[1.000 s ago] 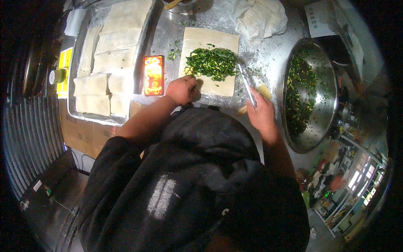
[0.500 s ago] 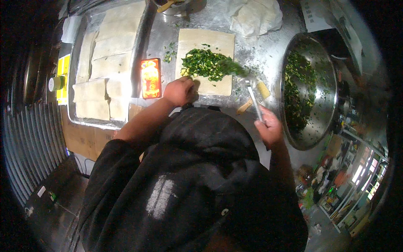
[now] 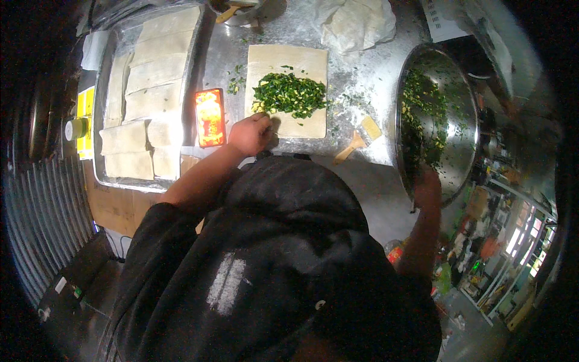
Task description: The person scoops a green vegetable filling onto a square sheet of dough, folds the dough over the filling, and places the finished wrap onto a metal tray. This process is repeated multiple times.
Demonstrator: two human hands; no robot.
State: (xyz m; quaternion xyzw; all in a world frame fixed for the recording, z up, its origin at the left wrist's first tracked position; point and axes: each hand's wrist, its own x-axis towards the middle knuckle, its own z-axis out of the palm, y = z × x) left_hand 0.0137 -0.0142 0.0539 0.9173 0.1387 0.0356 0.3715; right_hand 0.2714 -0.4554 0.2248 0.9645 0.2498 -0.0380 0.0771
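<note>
Moved right since the earlier frame: right hand (image 3: 427,182), from near the brush to the near left rim of the steel bowl (image 3: 456,164). Earlier-held tool now hidden from view. Left hand (image 3: 250,134) kept at the near left corner of the dough sheet (image 3: 286,58).

Edges and room: near edge of sheet close to near edge of counter (image 3: 234,43). Between sheet and bowl, a flour-dusted strip with brush (image 3: 357,142) lying near its middle, handle toward the near edge. Left of sheet, a narrower strip with scattered green bits and a red-orange rectangular object (image 3: 210,117), just right of the tray (image 3: 129,186).

Grip: left fingers curled together in a loose fist; cannot tell whether pinched on dough. Right fingers dark and partly hidden; cannot tell whether clamped or apart. Chopped green filling (image 3: 289,95) piled across the middle of the sheet, to the far right of the left hand; more filling inside the bowl, beyond the right hand.

Surface and room: grey metal counter, crumpled pale sheeting (image 3: 356,25) at far right, small bowl (image 3: 244,18) at far left. Pale dough rectangles (image 3: 154,96) in the tray. Cardboard (image 3: 114,208) nearer, below counter level; cluttered shelving (image 3: 512,187) at right.
</note>
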